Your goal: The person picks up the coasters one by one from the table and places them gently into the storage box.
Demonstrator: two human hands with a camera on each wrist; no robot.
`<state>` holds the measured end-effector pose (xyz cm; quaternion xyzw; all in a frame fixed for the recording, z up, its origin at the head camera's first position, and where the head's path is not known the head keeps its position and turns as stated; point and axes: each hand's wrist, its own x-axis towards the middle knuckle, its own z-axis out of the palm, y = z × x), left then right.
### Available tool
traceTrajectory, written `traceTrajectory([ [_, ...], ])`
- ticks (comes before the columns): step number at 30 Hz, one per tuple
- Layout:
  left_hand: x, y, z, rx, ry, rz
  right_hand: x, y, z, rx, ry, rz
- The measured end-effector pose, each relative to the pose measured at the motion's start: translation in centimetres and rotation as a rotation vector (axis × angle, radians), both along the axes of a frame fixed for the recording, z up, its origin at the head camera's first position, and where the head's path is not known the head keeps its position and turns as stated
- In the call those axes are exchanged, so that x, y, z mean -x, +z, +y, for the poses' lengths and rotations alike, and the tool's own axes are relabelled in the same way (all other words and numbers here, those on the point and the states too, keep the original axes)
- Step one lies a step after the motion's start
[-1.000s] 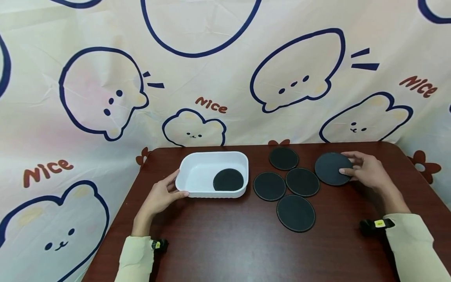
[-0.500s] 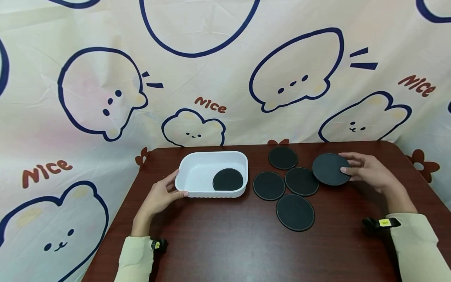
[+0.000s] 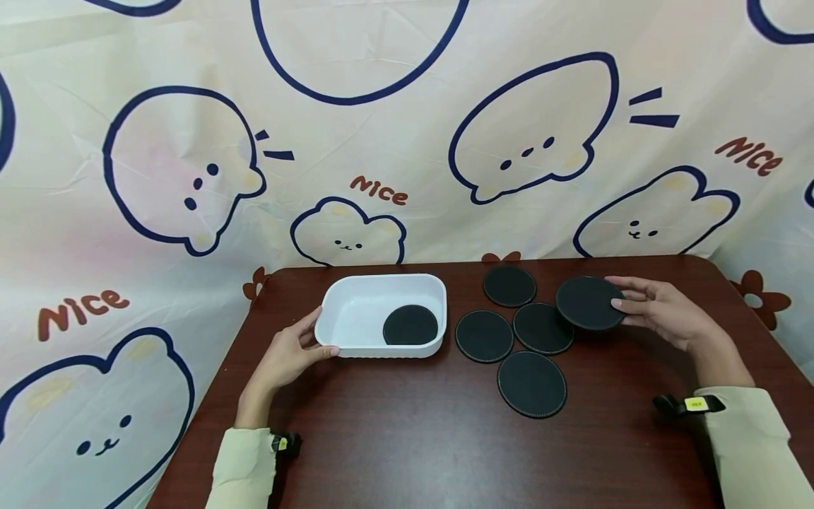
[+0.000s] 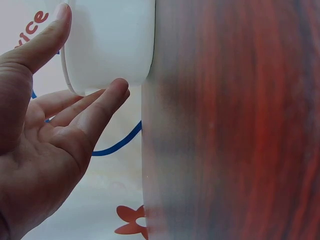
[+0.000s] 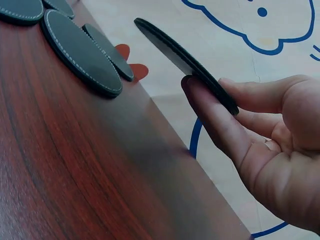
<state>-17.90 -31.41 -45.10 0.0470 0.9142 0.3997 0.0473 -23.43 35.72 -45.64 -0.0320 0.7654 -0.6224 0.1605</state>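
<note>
A white rectangular plastic tub [image 3: 362,349] stands at the back left of the table, with one black round coaster [image 3: 410,325] lying in its right half. My left hand [image 3: 286,357] grips the tub's left end. In the left wrist view its thumb is at the tub's rim [image 4: 66,65] and the fingertips touch the end wall. Between thumb and fingers my right hand [image 3: 664,311] pinches another black coaster [image 3: 590,304] by its right edge. The right wrist view shows this coaster [image 5: 182,57] tilted and raised above the tabletop.
Several black stitched coasters lie between the tub and my right hand, among them a front one [image 3: 533,384], a left one [image 3: 485,336] and a back one [image 3: 509,285]. The brown wooden table [image 3: 407,438] ends at a cartoon-printed cloth [image 3: 432,233].
My right hand has lifted its coaster and moved it slightly left, close to the coaster beside it. The left hand and tub stay where they were.
</note>
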Motion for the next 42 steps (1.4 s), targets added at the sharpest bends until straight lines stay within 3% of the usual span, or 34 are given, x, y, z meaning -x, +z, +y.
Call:
traceTrajectory([
  [5,0.1,0.0,0.1,0.000,-0.002,0.000,-0.4,0.2,0.2,0.178,0.001,-0.014],
  [11,0.1,0.0,0.2,-0.003,-0.002,-0.002,-0.6,0.4,0.3,0.257,0.015,0.001],
  [42,0.1,-0.1,0.2,0.000,-0.004,0.002,-0.8,1.6,-2.2,0.300,-0.016,0.028],
])
